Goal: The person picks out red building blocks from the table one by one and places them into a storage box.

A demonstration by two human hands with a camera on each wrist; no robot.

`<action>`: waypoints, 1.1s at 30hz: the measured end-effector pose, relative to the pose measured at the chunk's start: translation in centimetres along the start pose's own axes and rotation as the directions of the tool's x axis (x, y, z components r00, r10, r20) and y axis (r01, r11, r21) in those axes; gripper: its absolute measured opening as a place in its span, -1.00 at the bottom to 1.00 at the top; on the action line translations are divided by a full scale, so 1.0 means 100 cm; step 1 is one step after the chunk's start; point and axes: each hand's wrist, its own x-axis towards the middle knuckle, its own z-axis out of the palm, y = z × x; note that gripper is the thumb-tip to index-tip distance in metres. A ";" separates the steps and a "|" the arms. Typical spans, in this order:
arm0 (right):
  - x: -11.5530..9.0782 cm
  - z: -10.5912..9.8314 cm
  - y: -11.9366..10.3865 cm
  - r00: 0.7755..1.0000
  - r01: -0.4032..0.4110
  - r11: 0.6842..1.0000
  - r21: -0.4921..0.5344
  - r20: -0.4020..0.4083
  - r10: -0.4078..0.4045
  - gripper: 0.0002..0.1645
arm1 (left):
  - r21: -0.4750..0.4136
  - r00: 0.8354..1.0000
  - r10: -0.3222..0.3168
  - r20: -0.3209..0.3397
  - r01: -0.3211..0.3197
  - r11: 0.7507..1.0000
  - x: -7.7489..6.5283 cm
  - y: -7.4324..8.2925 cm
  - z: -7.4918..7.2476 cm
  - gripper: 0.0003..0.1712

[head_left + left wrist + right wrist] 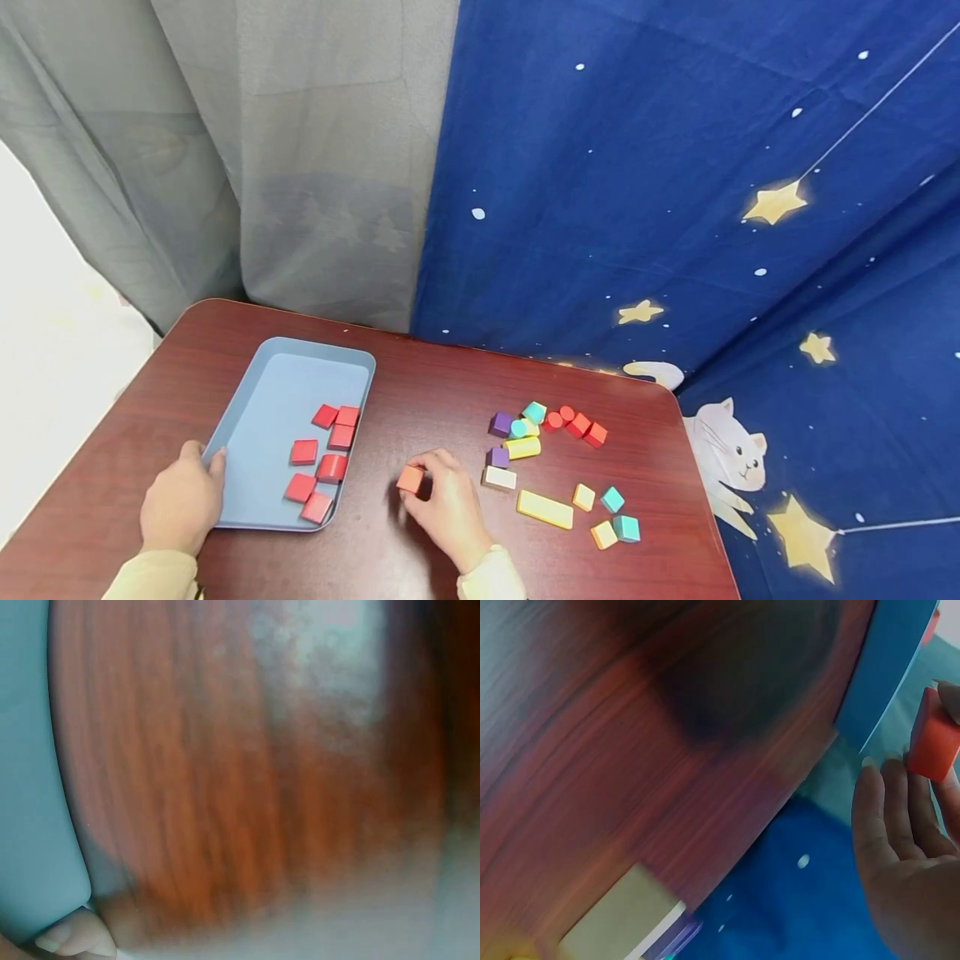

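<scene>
My right hand (pixel 448 510) pinches a red block (pixel 410 479) between thumb and fingers, above the table just right of the tray. In the right wrist view the same red block (pixel 934 739) sits at the fingertips. At the lower left side of the blue-grey tray (pixel 258 358), my left hand (pixel 182 502) grips the rim, thumb over the inner edge. Several red blocks (pixel 303 452) lie in the tray's right half. A fingertip (pixel 79 934) touches the tray edge (pixel 37 825) in the left wrist view; the rest of that hand is mostly hidden there.
Right of my right hand lie purple blocks (pixel 498 457), a white block (pixel 498 478), a long yellow block (pixel 545 509), red pieces (pixel 579 425) and teal blocks (pixel 626 528). Curtains (pixel 600 208) hang behind the brown table (pixel 420 375).
</scene>
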 end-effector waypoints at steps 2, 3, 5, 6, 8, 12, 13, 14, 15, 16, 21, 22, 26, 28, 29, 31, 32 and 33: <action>0.001 0.006 -0.009 1.000 0.023 1.000 0.010 0.001 -0.023 -0.59 | -0.002 1.000 0.000 -0.003 0.000 1.000 -0.001 -0.001 0.000 -0.34; 0.002 0.009 -0.013 0.999 0.038 0.999 0.014 0.005 -0.038 -0.58 | -0.002 1.000 -0.001 -0.002 0.001 1.000 -0.001 -0.001 -0.001 -0.34; 0.003 0.015 -0.020 0.997 0.069 0.997 0.018 0.015 -0.069 -0.58 | -0.003 1.000 -0.002 0.003 0.002 1.000 -0.001 -0.001 -0.001 -0.34; 0.004 0.018 -0.024 0.996 0.082 0.996 0.022 0.025 -0.082 -0.58 | -0.003 1.000 -0.004 0.005 0.004 1.000 -0.001 0.000 -0.002 -0.33; 0.005 0.023 -0.031 0.994 0.097 0.995 0.030 0.053 -0.099 -0.59 | -0.003 1.000 -0.011 0.010 0.011 1.000 -0.001 0.001 -0.003 -0.32; 0.008 0.033 -0.043 0.986 0.114 0.993 0.032 0.117 -0.117 -0.60 | -0.006 1.000 -0.017 0.010 0.017 1.000 -0.002 0.002 -0.004 -0.33; 0.009 0.035 -0.046 0.984 0.122 0.992 0.026 0.132 -0.124 -0.60 | -0.007 1.000 -0.016 0.006 0.016 1.000 -0.002 0.002 -0.004 -0.34; 0.010 0.037 -0.049 0.981 0.131 0.991 0.018 0.145 -0.132 -0.60 | -0.009 1.000 -0.014 0.003 0.014 1.000 -0.002 0.001 -0.004 -0.34; 0.010 0.039 -0.052 0.978 0.141 0.990 0.016 0.155 -0.142 -0.60 | -0.009 1.000 -0.012 0.002 0.012 1.000 -0.002 0.001 -0.004 -0.34; 0.011 0.040 -0.055 0.975 0.152 0.988 0.011 0.165 -0.152 -0.61 | -0.009 1.000 -0.009 0.002 0.009 1.000 -0.001 0.001 -0.003 -0.35; 0.012 0.046 -0.068 0.961 0.203 0.979 -0.004 0.192 -0.198 -0.63 | -0.008 1.000 0.003 -0.002 -0.003 1.000 0.000 -0.001 -0.001 -0.33; 0.012 0.047 -0.070 0.958 0.211 0.977 -0.010 0.199 -0.205 -0.64 | -0.008 1.000 0.004 -0.005 -0.004 1.000 0.000 -0.001 0.000 -0.33; 0.013 0.056 -0.080 0.947 0.239 0.970 -0.040 0.229 -0.224 -0.66 | -0.009 1.000 0.006 -0.013 -0.006 1.000 0.000 -0.001 0.000 -0.34; 0.014 0.060 -0.085 0.942 0.252 0.966 -0.059 0.243 -0.231 -0.68 | -0.008 1.000 0.006 -0.012 -0.006 1.000 0.000 -0.001 0.000 -0.34; 0.014 0.063 -0.087 0.939 0.261 0.963 -0.069 0.248 -0.237 -0.68 | -0.008 1.000 0.004 -0.011 -0.004 1.000 0.000 -0.001 0.000 -0.35; 0.015 0.068 -0.091 0.933 0.279 0.956 -0.088 0.259 -0.248 -0.69 | -0.006 1.000 -0.001 -0.003 0.001 1.000 0.000 -0.001 0.000 -0.33; 0.015 0.070 -0.093 0.930 0.287 0.953 -0.097 0.266 -0.253 -0.69 | -0.005 1.000 -0.002 -0.002 0.002 1.000 0.000 -0.001 0.000 -0.34; 0.015 0.072 -0.094 0.926 0.297 0.949 -0.105 0.274 -0.260 -0.69 | -0.004 1.000 -0.003 0.000 0.003 1.000 0.000 0.000 0.001 -0.34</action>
